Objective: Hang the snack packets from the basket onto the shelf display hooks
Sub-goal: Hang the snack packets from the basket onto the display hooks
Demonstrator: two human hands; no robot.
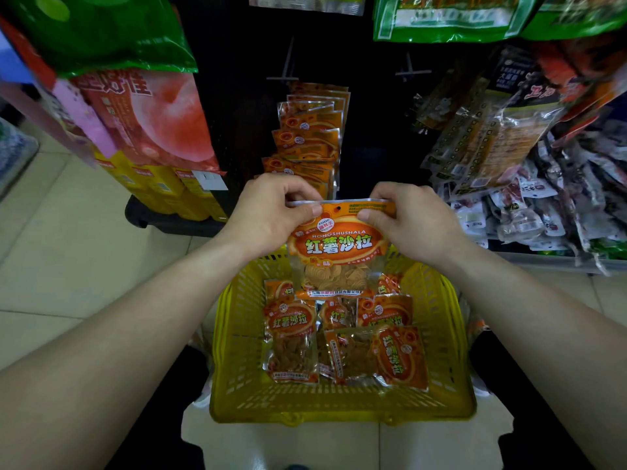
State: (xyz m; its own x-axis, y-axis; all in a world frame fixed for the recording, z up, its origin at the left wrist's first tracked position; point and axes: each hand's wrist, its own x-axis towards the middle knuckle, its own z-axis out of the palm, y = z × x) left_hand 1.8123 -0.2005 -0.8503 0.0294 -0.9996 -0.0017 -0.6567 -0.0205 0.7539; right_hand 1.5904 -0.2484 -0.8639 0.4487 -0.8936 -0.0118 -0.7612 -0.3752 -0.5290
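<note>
An orange snack packet [337,245] hangs upright between my hands above the yellow basket [339,407]. My left hand [271,215] pinches its top left corner and my right hand [412,222] pinches its top right corner. A small hanging hole shows in the packet's top strip. Several more orange packets [342,340] lie in the basket. Behind my hands, a row of the same packets [307,140] hangs on the dark shelf panel. Two bare display hooks [285,74] [410,71] stick out higher up.
Large green and pink bags [142,106] hang at the left, above yellow boxes [159,188]. Clear packets of dark snacks [502,154] hang and pile up at the right. Green bags [451,18] hang along the top. The basket stands on a pale tiled floor [68,252].
</note>
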